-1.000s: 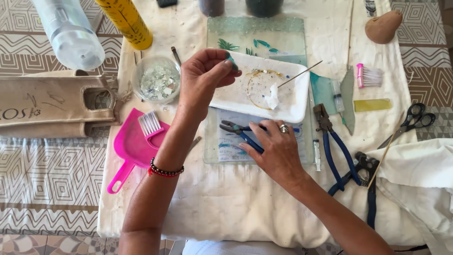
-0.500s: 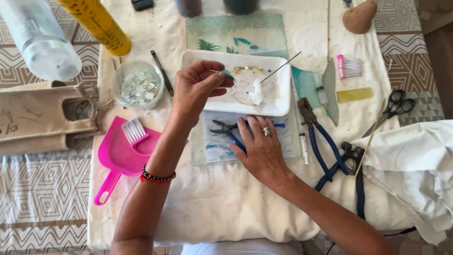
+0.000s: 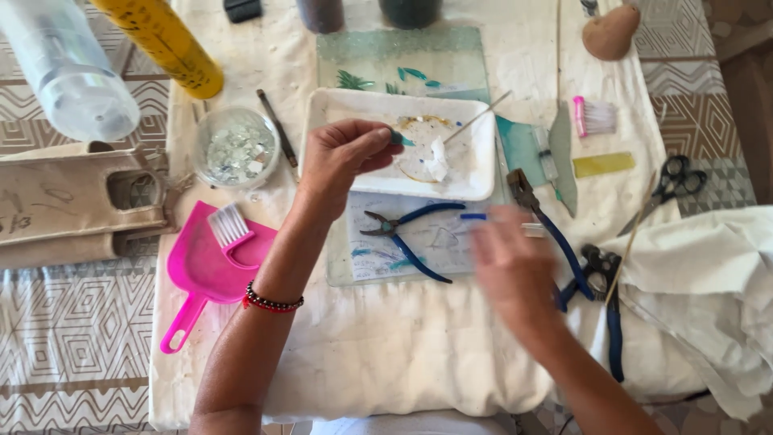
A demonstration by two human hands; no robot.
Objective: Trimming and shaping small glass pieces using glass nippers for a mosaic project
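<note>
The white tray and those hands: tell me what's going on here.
A person works at a cloth-covered table. The left hand pinches a small dark piece over the white tray, which holds a round glass piece and a scrap of tissue. The right hand is blurred beside the blue-handled pliers, holding nothing I can make out. A pink dustpan and a bowl of glass bits sit at left.

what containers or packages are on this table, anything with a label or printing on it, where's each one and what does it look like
Yellow can: top left, lying tilted, cylinder with dark print.
Clear plastic bottle: far top left, tilted, see-through.
Brown paper bag: left edge, lying flat, cut-out handle, dark markings.
Printed sheet: under the blue-handled pliers, white with blue marks.
</note>
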